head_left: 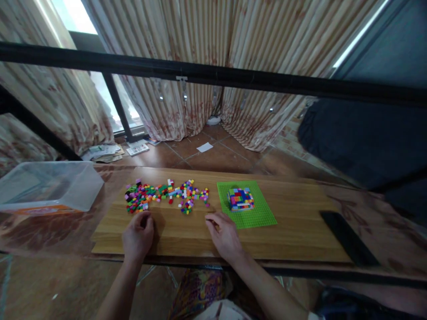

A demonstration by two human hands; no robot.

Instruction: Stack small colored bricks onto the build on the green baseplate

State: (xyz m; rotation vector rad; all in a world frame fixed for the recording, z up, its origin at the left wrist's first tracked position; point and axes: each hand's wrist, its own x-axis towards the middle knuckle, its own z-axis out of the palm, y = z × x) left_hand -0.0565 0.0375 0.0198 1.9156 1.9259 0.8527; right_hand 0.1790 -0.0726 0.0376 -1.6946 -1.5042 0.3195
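A spread of several small coloured bricks (165,195) lies on a wooden board (300,226). To its right a green baseplate (260,213) carries a low multicoloured brick block (240,198). My left hand (138,236) rests on the board just below the left end of the bricks, fingers curled in loosely. My right hand (223,233) lies on the board left of the baseplate's near corner, fingers bent and close together. Whether either hand holds a brick is hidden.
A clear plastic tub (50,184) with an orange base stands at the left. A dark flat slab (348,238) lies at the board's right end. A black bar (213,75) crosses overhead. Curtains, tiled floor and papers lie beyond.
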